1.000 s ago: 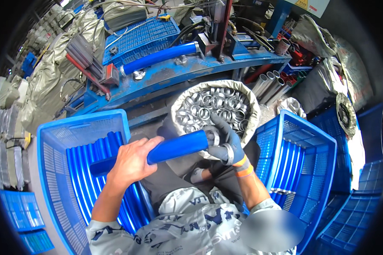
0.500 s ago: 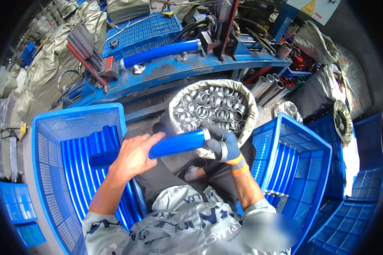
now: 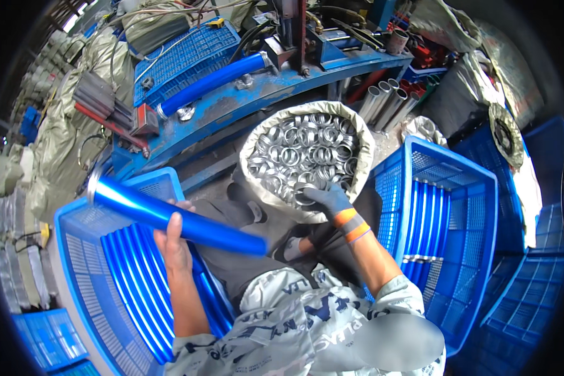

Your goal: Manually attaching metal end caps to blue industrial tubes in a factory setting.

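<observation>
The left hand (image 3: 177,245) grasps a blue tube (image 3: 193,227) at nine o'clock. The gloved right hand (image 3: 332,202) is among metal rings (image 3: 313,150) in a sack (image 3: 363,172) at one; whether it grips any, I cannot tell. The left crate (image 3: 81,263) stands at eight, the right crate (image 3: 470,232) at four, the worktop (image 3: 232,100) at twelve.

At the far side there stood a long blue metal bench (image 3: 229,108), whose paint was worn in several places. The floor (image 3: 385,147), where it could be seen, was grey. On the left, pale coverings (image 3: 59,141) lay in large folds. Large bags (image 3: 460,91) stood at the upper right, and blue crates (image 3: 532,276) were below them. A narrow patch of light (image 3: 76,21) shone white at the upper left.
</observation>
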### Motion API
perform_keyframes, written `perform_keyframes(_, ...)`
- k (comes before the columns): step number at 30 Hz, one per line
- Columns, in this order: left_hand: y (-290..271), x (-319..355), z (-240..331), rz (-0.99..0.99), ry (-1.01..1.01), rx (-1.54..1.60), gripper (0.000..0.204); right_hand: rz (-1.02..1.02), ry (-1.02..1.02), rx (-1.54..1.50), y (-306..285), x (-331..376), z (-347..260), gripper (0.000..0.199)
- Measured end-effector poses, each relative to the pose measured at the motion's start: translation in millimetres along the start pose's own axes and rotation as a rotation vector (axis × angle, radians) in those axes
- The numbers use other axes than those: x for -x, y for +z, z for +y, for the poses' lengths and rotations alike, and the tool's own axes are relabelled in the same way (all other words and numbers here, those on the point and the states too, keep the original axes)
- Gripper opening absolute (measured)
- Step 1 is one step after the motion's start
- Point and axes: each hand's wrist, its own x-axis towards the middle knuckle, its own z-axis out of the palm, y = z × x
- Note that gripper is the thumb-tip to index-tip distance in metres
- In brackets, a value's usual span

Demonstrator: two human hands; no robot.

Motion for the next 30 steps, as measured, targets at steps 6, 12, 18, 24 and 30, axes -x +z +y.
perform_keyframes(6,4,32,-46,0.129,-0.218,0.424,0.069,-0.128,-0.030,-0.525,19,21,15,0.058)
perform_keyframes(12,15,40,-51,0.142,-0.194,0.593,0.065,-0.193,-0.190,0.139,31,39,-19,0.065)
perform_keyframes(18,13,41,-46,0.061,-0.183,0.499,0.060,-0.246,-0.368,0.027,50,54,-42,0.102)
perform_keyframes(24,9,41,-57,0.090,-0.170,0.487,0.056,-0.234,-0.338,-0.060,50,41,-30,0.091)
perform_keyframes(30,9,37,-56,0.124,-0.178,0.471,0.054,-0.275,-0.295,-0.027,62,43,-48,0.084)
